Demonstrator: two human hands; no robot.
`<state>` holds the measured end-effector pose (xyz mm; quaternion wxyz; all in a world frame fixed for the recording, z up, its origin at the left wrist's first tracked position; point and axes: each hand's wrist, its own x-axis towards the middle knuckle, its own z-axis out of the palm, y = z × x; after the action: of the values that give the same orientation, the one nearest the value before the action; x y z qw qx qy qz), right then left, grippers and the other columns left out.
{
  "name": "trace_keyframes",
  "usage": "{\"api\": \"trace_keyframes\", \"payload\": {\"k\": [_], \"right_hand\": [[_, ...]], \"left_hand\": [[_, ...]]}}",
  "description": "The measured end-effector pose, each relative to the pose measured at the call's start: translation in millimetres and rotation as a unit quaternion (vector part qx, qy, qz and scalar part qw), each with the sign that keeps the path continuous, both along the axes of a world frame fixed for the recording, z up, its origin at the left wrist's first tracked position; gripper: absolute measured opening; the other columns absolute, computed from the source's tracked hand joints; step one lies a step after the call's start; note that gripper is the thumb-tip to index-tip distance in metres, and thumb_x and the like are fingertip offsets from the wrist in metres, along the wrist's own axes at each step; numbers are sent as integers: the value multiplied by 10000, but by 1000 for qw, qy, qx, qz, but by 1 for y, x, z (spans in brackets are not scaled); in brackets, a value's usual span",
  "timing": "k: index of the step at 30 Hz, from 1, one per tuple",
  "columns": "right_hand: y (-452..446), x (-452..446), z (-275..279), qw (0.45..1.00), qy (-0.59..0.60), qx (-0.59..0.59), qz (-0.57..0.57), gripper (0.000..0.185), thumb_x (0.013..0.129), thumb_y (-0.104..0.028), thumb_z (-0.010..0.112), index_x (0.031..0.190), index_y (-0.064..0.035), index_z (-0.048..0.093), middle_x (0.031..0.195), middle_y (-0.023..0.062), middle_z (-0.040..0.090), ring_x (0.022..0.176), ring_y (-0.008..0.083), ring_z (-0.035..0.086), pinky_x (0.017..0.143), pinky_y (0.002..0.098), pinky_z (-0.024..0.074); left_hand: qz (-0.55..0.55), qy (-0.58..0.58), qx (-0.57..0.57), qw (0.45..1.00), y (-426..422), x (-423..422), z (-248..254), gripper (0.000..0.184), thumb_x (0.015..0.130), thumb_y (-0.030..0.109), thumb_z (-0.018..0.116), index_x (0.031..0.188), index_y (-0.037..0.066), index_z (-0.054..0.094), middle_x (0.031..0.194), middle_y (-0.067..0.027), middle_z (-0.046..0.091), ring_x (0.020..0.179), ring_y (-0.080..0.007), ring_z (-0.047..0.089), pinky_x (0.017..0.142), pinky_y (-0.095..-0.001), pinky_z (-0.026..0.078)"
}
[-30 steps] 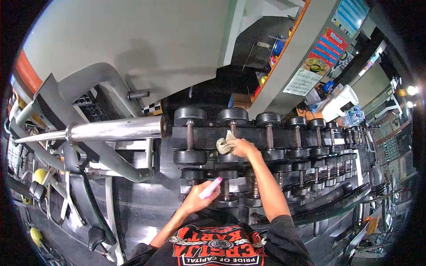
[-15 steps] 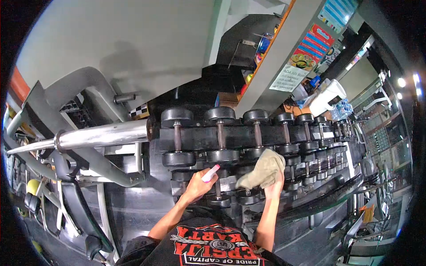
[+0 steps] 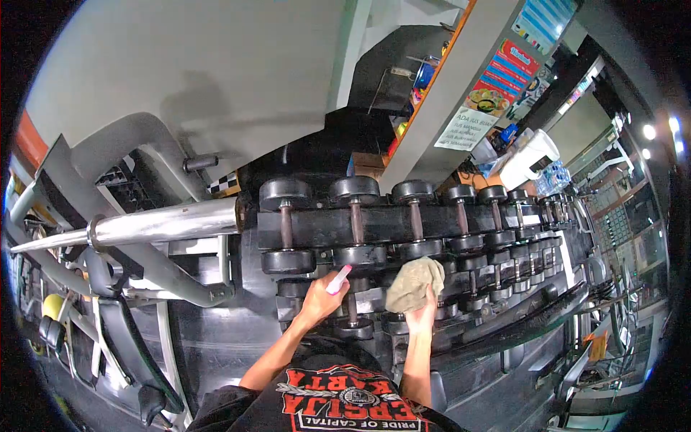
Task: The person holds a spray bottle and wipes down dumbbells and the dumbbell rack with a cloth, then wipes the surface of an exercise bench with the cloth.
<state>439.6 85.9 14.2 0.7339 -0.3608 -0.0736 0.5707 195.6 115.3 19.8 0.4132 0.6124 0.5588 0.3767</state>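
Observation:
My left hand is wrapped round a spray bottle with a white head and pink nozzle; its lower part is hidden by my fingers and the angle. In my right hand is a bunched beige cloth, held up over the lower row of dumbbells. Black dumbbells with round heads line the rack in two tiers. Closest to the bottle is an upper-tier dumbbell, and just beyond the cloth sits another dumbbell. Whether the cloth touches any dumbbell I cannot tell.
A thick chrome barbell sleeve juts in from the left beside a grey machine frame. Behind the rack stands a pillar with posters. A black padded bench is at lower left, and a white container stands at the back right.
My right hand has shifted left with the cloth, which is now bunched more tightly. The left hand with the bottle has moved only slightly.

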Motion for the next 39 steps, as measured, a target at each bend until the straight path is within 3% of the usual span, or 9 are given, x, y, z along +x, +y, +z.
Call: {"api": "trace_keyframes", "payload": {"k": [5,11,15,21,27,33,36,37,39], "right_hand": [[46,-24,-45,891,-447,-72,-26,421,881,-75,554,1281,15,457,1233,145,544,1155,242,508,960,348,404],[69,-88,-13,458,-858,191,133,626,622,122,511,1182,-151,575,1384,101,428,1301,337,356,1100,486,241],[69,-71,-21,488,-836,215,125,572,600,133,563,1127,-87,597,1338,158,471,1273,387,391,1084,469,271],[87,-47,-96,850,-526,-14,21,403,849,-4,524,1246,32,471,1293,193,497,1209,281,467,992,350,368],[115,-29,-118,954,-279,-85,69,400,929,-153,438,1300,-3,444,1206,130,551,1103,220,514,937,314,378],[91,-63,-83,782,-620,-55,-32,357,898,-65,473,1251,-19,495,1174,178,575,1111,295,538,962,318,380],[70,-87,-29,586,-795,138,74,579,654,68,544,1202,-118,551,1366,109,447,1304,340,353,1087,481,244],[67,-101,-12,467,-869,128,106,549,678,34,558,1196,-148,558,1353,60,463,1319,318,333,1106,521,178],[73,-119,-30,397,-895,170,112,397,768,-105,538,1160,-135,599,1346,69,478,1320,322,330,1115,536,137]], "left_hand": [[-19,-25,28,999,-5,-4,-4,179,803,176,623,900,26,610,836,-178,646,806,-357,638,689,-397,511],[-18,-54,-36,998,-16,-9,2,187,816,168,626,928,18,622,833,-167,648,779,-287,659,691,-348,504],[-20,-42,-88,995,-26,-25,15,193,824,178,627,938,24,618,822,-153,650,752,-258,651,685,-332,495],[-1,-65,-147,987,-40,-45,-7,186,832,202,630,939,50,627,682,-68,617,584,-122,584,567,-297,476],[-35,-75,-164,983,-34,-38,5,161,839,180,630,930,48,616,684,-44,608,565,-92,555,534,-267,451],[-43,-144,-124,981,-32,-35,-10,159,839,158,639,941,41,603,681,-13,592,549,-80,534,513,-262,443],[-18,-137,-16,990,-33,-36,-12,151,833,128,645,948,40,600,677,0,583,549,-70,529,501,-251,435],[-26,-163,-70,984,-33,-38,-6,145,832,116,646,947,41,601,681,2,583,555,-65,528,499,-241,430],[-34,-188,-126,973,-33,-38,1,140,830,105,647,947,41,601,684,3,582,560,-59,527,497,-232,426]]}}
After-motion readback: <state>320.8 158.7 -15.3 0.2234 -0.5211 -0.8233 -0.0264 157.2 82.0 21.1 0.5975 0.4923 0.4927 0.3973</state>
